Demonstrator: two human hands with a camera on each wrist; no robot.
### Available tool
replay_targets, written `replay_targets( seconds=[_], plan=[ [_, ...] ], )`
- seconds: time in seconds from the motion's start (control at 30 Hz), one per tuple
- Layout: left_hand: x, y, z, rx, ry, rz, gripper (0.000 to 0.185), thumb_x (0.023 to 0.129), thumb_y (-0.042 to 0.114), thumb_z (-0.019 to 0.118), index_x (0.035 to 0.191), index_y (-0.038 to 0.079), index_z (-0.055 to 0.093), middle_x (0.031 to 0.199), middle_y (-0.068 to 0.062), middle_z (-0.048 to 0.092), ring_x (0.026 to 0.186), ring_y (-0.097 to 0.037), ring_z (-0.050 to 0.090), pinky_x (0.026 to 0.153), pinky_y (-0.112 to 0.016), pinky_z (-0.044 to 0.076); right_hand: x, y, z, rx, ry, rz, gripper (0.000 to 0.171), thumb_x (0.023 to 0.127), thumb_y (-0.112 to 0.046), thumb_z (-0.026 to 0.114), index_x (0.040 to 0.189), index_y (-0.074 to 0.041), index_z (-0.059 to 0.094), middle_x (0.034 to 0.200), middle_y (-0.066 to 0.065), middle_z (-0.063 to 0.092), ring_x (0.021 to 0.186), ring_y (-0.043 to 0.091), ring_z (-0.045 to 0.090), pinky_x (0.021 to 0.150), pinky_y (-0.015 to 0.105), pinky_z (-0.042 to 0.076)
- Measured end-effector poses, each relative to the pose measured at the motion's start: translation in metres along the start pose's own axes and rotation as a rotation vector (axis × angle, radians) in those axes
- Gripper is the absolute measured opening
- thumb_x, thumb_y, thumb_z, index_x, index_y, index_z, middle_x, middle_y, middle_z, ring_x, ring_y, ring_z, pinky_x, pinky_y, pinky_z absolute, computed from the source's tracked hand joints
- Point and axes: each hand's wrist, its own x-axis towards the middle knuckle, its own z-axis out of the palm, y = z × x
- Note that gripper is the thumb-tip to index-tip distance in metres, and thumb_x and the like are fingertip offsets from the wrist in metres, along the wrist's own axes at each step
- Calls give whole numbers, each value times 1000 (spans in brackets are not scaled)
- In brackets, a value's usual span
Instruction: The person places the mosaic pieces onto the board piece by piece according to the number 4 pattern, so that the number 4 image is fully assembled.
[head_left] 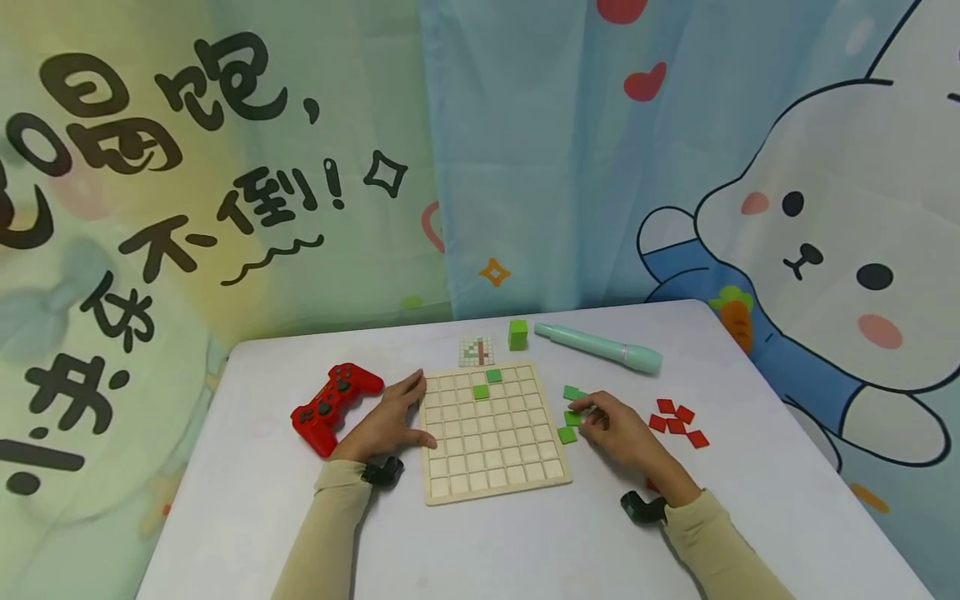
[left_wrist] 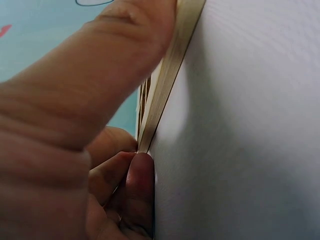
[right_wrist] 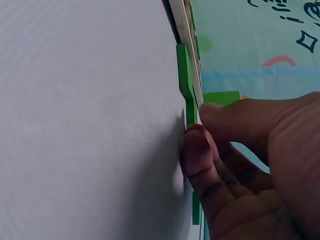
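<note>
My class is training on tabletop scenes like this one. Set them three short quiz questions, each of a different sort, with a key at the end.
1. True or false: the left hand touches the wooden grid board.

2. How many green tiles sit in the board's cells in the head view?

3. Fill the gap: in the head view, between the small patterned card and the mint-green pen-shaped tool stands a green ____.

Key:
1. True; the hand is at the board's left edge.
2. Two, both near the far edge.
3. Block.
</note>
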Motion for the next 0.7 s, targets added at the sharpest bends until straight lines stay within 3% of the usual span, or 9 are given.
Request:
replay_targets(
  seconds=[0.3,0.7],
  plan=[
    [-1,4,-1,-1,-7,-3,116,80,32,95,168,2,25,181,-12,13,166,-43,17,130,-55,31,4,-1,2,-78,-3,-68,33,94,2,74,125,-10,71,119,8,65,91,13,57,77,21,52],
    [0,2,-1,-7,-2,0,116,80,33,95,168,2,25,182,-11,13,166,-42,17,130,-55,32,10,2,2,-132,-21,-77,30,95,0,74,123,-9,72,113,6,64,89,13,55,76,21,51]
  ],
)
